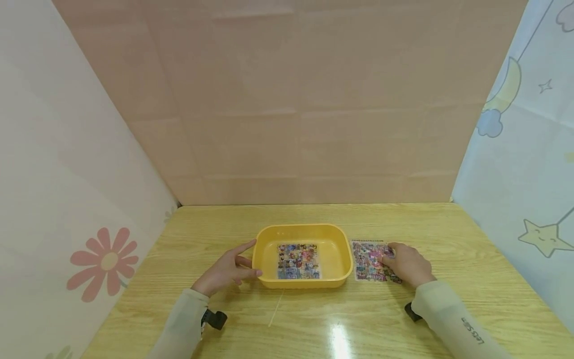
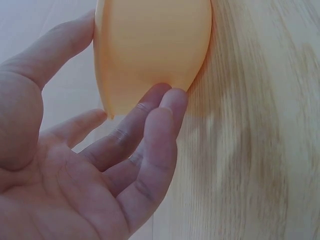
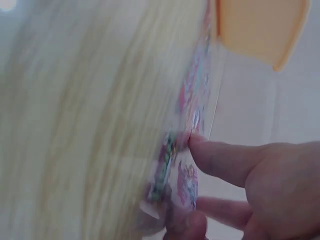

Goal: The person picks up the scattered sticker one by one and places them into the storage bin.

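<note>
A yellow plastic basin [image 1: 332,283] stands on the table, with a colourful printed sticker sheet [image 1: 298,262] lying flat inside. My left hand [image 1: 227,271] is at the basin's left end, thumb and fingers spread along the rim. In the left wrist view its relaxed fingers [image 2: 160,135] touch the outer wall. Just right of the basin lies a second sticker sheet [image 1: 367,264] with cartoon prints and the word HAPPY. My right hand [image 1: 409,264] pinches that sheet at its right side; in the right wrist view the thumb [image 3: 220,157] presses on its printed face.
The wood-grain table [image 1: 309,324] reaches back to a beige covered wall [image 1: 296,124]. Patterned sheets hang at the left and right sides. A thin pale strip [image 1: 275,309] shows on the table in front of the basin.
</note>
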The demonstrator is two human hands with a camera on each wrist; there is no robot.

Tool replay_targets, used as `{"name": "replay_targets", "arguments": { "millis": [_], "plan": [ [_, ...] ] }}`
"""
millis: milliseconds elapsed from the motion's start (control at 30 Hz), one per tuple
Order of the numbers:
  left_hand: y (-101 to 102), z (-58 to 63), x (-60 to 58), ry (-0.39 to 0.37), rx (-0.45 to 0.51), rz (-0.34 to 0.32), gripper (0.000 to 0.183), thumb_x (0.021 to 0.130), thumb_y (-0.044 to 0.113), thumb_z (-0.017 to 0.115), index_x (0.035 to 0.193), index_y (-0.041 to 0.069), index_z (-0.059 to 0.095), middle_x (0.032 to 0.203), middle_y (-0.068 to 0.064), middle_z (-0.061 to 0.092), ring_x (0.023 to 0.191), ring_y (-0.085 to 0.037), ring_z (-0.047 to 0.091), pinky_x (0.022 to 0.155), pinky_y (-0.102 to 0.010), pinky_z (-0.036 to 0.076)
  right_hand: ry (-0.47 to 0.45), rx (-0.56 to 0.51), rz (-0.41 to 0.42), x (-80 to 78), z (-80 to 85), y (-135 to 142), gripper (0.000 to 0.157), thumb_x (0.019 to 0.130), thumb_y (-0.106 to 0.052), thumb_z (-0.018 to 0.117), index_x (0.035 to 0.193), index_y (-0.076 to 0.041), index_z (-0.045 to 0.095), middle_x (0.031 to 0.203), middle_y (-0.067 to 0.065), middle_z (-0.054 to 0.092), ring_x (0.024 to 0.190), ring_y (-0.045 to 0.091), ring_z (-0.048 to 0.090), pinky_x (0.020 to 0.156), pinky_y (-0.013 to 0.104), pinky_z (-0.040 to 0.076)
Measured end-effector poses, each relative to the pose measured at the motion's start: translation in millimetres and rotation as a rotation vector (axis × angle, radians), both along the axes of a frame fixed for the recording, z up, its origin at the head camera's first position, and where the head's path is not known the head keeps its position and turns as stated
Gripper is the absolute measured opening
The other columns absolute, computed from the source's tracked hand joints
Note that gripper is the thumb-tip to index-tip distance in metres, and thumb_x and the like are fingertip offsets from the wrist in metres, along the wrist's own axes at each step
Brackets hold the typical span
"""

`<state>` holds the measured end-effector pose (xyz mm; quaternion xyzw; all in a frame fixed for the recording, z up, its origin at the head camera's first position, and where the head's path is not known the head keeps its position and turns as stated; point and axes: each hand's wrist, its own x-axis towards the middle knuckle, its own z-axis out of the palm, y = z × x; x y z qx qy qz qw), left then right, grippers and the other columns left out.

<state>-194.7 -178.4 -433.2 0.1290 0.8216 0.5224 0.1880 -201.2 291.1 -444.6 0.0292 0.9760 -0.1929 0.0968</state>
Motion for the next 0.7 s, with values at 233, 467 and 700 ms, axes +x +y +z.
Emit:
{"name": "replay_targets", "arguments": {
  "millis": [233,467,700],
  "plan": [
    [1.5,3.6,2.4,0.010,0.005,-0.001,0.092,0.088,0.026,0.079,0.161,0.014,0.024,0.111,-0.014,0.071,0.084,-0.029,0.066,0.058,-0.038,0.051,0.029,-0.085,-0.062,-1.4,-1.2,3.1,0.080,0.095,-0.037,0.066,0.145,0.015,0.033,0.128,0.037,0.055,0.105,0.053,0.059,0.078,0.063,0.050],
    [2.0,5.0,3.2,0.011,-0.004,0.004,0.092,0.088,0.027,0.080,0.160,0.014,0.024,0.110,-0.014,0.070,0.081,-0.027,0.065,0.058,-0.039,0.051,0.018,-0.174,-0.086,-2.5,3.7,9.1,0.060,0.098,-0.030,0.059,0.134,0.016,0.048,0.127,0.037,0.056,0.109,0.053,0.056,0.083,0.062,0.049],
    [1.4,4.1,2.4,-0.011,0.013,-0.004,0.093,0.088,0.028,0.080,0.161,0.015,0.023,0.111,-0.014,0.071,0.082,-0.027,0.066,0.059,-0.037,0.051,0.006,-0.334,-0.103,-0.2,6.4,12.6,0.039,0.101,-0.017,0.046,0.121,0.014,0.059,0.084,0.015,0.066,0.062,0.020,0.057,0.061,0.038,0.049]
  ]
}}
